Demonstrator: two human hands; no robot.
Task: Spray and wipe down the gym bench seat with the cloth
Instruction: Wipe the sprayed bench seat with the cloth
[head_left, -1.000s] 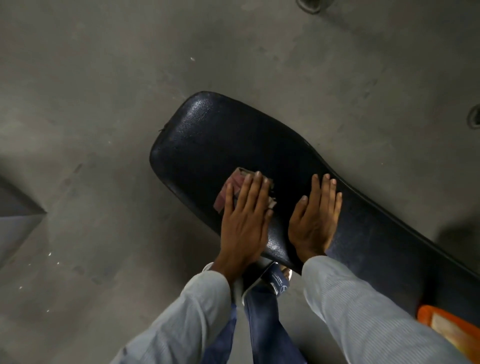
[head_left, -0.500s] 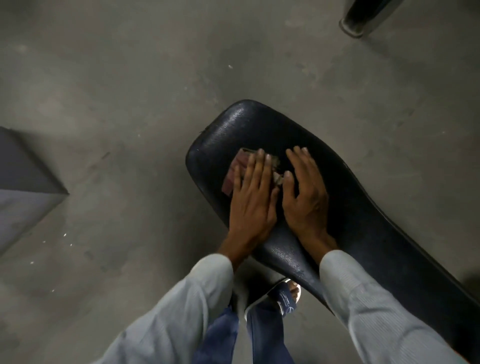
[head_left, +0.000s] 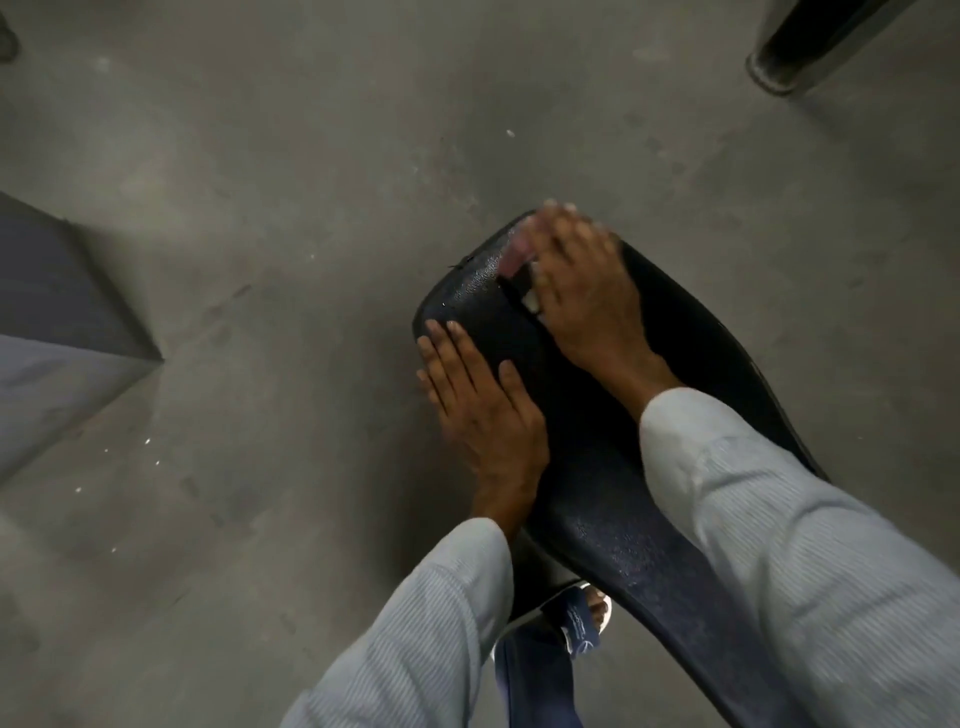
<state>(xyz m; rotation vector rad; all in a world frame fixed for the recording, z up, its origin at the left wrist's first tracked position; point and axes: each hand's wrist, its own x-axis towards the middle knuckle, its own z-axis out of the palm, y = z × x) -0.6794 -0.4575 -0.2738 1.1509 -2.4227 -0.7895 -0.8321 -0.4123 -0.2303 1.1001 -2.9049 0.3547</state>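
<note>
The black padded gym bench seat (head_left: 597, 499) runs from the middle of the view down to the lower right, its surface shiny and speckled with wet. My right hand (head_left: 582, 291) lies flat with straight fingers on a small reddish-pink cloth (head_left: 514, 254) at the far rounded end of the seat; most of the cloth is hidden under the hand, which is blurred. My left hand (head_left: 478, 400) rests flat on the seat's left edge, fingers straight, holding nothing. No spray bottle is in view.
Grey concrete floor (head_left: 260, 182) surrounds the bench. A grey block corner (head_left: 57, 322) juts in at the left. A dark metal post foot (head_left: 795, 52) stands at the top right. My sandalled foot (head_left: 587, 618) and jeans leg show beneath the bench.
The cloth has passed from under my left hand to under my right hand, which pushed it to the far end of the seat. My left hand moved back to the left edge.
</note>
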